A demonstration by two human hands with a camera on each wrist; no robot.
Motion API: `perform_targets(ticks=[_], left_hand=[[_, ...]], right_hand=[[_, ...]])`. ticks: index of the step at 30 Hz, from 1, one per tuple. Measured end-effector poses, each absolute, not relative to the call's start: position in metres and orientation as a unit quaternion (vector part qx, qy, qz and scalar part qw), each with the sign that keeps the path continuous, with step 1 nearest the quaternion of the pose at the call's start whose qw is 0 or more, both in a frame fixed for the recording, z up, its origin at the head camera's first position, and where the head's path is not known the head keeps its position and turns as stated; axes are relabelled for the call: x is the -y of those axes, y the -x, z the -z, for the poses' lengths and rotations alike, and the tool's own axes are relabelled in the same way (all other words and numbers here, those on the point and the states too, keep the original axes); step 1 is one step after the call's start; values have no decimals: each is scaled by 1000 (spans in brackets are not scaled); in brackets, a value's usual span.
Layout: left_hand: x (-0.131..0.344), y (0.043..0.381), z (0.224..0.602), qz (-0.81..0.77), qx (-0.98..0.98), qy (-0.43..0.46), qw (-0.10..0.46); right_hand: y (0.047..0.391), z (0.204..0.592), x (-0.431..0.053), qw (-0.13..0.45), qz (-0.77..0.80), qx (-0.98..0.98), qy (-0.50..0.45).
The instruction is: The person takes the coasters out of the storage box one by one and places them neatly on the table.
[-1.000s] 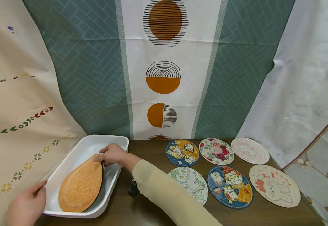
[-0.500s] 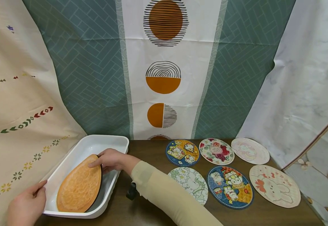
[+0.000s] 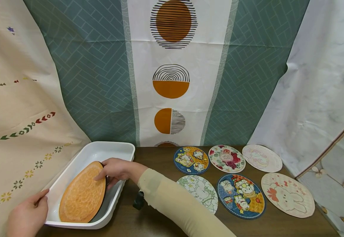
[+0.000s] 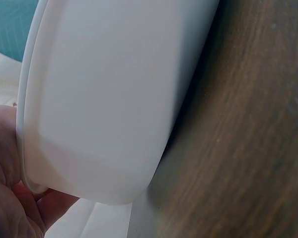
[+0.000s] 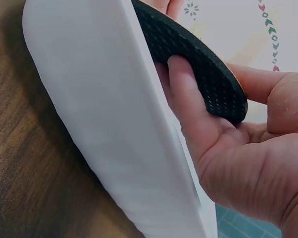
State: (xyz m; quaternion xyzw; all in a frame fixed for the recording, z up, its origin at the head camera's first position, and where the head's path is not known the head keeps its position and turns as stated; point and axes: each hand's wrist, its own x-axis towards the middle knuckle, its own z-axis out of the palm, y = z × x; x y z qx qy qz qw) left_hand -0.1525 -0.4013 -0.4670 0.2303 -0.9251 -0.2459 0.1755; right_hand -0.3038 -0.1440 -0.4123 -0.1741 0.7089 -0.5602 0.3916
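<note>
In the head view, a white rectangular tray point(image 3: 112, 147) stands at the left of the table. My left hand point(image 3: 29, 210) grips its rim at the near left corner; the left wrist view shows fingers curled round that corner. My right hand point(image 3: 117, 169) pinches the upper right edge of a round placemat point(image 3: 81, 194) with an orange-brown, pancake-like face. In the right wrist view the placemat's underside point(image 5: 219, 94) is black and dotted, with fingers beneath it and thumb on the other face. The placemat is tilted inside the tray; what lies under it is hidden.
Several round patterned mats lie in two rows on the right of the brown table point(image 3: 157, 161), among them a rose-patterned mat point(image 3: 226, 159) and a bunny mat point(image 3: 288, 196). My right forearm partly covers a pale green mat point(image 3: 199, 192). Hanging cloths close off the back and sides.
My right hand has shifted slightly, taking a deeper hold on the placemat's edge, and the placemat has moved a little to the left. My left hand and the tray have stayed put.
</note>
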Motion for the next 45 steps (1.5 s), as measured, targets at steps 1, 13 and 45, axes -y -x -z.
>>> perform_targets(ticks=[1,13,45], left_hand=[[402,152,467,245,926,-229,174],[402,153,467,245,925,-232,175],[405,156,469,254,922,-246,159]], right_hand=[[304,413,143,393,563,-705,176],[297,411,139,378,592,-687,189],[302,415,88,295,664,-644,240]])
